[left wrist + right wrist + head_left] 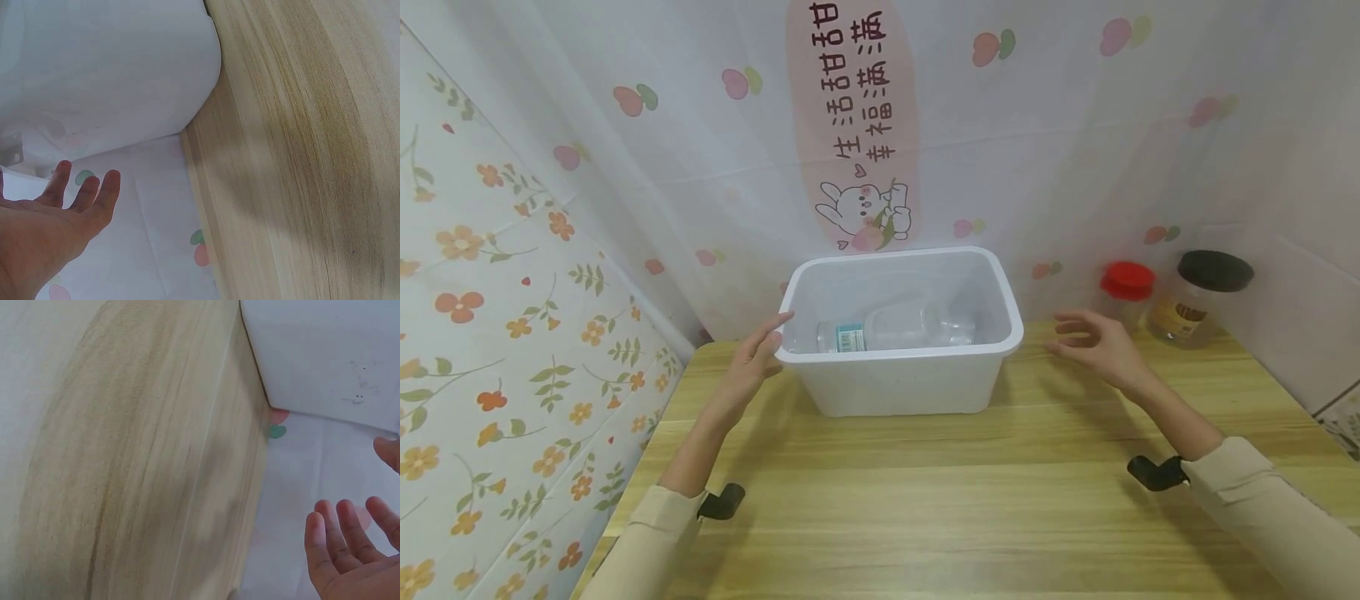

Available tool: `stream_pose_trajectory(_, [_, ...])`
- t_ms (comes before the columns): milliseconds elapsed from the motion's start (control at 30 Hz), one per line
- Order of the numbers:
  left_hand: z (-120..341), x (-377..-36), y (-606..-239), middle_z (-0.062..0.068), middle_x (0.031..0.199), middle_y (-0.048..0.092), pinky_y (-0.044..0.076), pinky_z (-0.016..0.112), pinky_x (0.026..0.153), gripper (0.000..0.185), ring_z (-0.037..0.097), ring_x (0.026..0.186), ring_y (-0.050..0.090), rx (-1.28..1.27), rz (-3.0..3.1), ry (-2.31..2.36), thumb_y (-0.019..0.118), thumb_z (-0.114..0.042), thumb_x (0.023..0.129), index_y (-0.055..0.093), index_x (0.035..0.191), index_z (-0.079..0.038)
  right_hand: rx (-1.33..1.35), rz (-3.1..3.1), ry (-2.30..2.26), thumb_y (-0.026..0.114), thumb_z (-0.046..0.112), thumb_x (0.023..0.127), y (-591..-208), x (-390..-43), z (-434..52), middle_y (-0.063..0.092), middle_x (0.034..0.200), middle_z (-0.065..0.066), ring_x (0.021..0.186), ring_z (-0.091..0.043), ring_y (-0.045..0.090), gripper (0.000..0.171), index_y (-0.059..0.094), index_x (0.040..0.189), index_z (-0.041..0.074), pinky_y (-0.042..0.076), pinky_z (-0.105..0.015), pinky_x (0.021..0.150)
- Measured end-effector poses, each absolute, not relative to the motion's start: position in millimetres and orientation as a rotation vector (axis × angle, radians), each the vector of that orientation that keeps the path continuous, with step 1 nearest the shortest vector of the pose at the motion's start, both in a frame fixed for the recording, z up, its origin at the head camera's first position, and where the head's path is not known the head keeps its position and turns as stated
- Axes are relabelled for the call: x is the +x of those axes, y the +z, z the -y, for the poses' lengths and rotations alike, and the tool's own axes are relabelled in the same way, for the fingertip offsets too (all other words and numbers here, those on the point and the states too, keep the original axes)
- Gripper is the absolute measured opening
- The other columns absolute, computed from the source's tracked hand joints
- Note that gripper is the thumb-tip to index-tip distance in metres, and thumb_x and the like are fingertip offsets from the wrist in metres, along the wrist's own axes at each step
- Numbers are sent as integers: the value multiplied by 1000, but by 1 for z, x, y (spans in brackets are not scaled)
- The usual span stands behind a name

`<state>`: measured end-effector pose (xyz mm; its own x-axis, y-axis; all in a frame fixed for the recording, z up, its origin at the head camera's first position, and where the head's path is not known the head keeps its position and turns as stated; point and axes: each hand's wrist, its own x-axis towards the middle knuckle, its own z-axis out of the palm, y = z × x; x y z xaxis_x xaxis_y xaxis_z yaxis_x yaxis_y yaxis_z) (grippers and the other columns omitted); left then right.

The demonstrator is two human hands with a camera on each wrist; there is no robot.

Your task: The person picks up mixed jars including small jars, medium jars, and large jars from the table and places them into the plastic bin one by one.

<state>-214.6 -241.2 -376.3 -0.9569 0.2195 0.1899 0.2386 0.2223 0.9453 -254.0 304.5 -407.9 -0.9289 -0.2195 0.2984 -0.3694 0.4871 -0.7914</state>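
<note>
A white plastic bin (910, 385) stands upright at the back of the wooden table. Inside it lie clear plastic jars, one with a teal and white label (850, 337); the front wall hides their lower parts. My left hand (751, 360) is at the bin's left rim, fingertips right at the edge and fingers loosely extended. In the left wrist view, that hand (53, 228) is beside the bin's side wall (112, 75). To the right of the bin, my right hand (1099, 348) is held apart from it, fingers slightly bent around nothing. The right wrist view shows its fingers (317, 540) spread.
Two clear jars stand at the back right, one with a red lid (1127, 282), the other with a black lid (1214, 272). A patterned curtain (1037, 167) hangs right behind the bin, and a flowered cloth (535, 333) borders the table (925, 500) at left.
</note>
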Motion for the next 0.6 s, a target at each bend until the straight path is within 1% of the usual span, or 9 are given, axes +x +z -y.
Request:
stream_pose_trajectory(67, [241,-214,-376,13,159,33,35,69,104,52,39,139,38,-452,2446,-1893,39,-37,112,38,158,-15,514,2572,1429,78,6,90,-410,-254,-306,59,126,-31,95,-7,66,55,55,139,-5,53,-15,76])
stream_pose_trajectory(133, [241,-214,-376,13,159,33,35,69,104,51,39,139,39,-450,2447,-1890,39,-37,112,38,158,-15,519,2569,1431,78,5,90,-411,-253,-307,59,126,-31,94,-3,65,54,55,138,-5,53,-16,76])
stream_pose_trajectory(367, [241,-215,-378,16,159,32,34,70,104,51,42,139,38,-461,2446,-1888,38,-36,112,38,158,-14,510,2530,1461,77,3,91,-412,-246,-313,59,123,-33,93,-4,66,52,55,136,-8,54,-16,75])
stream_pose_trajectory(467, [242,-215,-377,16,158,34,34,69,104,51,41,137,40,-457,2441,-1894,38,-37,112,38,158,-15,508,2515,1445,77,1,90,-414,-246,-317,60,120,-33,92,-2,66,51,55,136,-8,54,-16,75])
stream_pose_trajectory(600, [243,-216,-378,15,157,35,34,69,104,51,42,136,41,-459,2435,-1900,38,-37,112,38,158,-16,484,2523,1432,76,2,91,-416,-245,-326,59,121,-31,93,2,65,53,53,137,-8,53,-15,75])
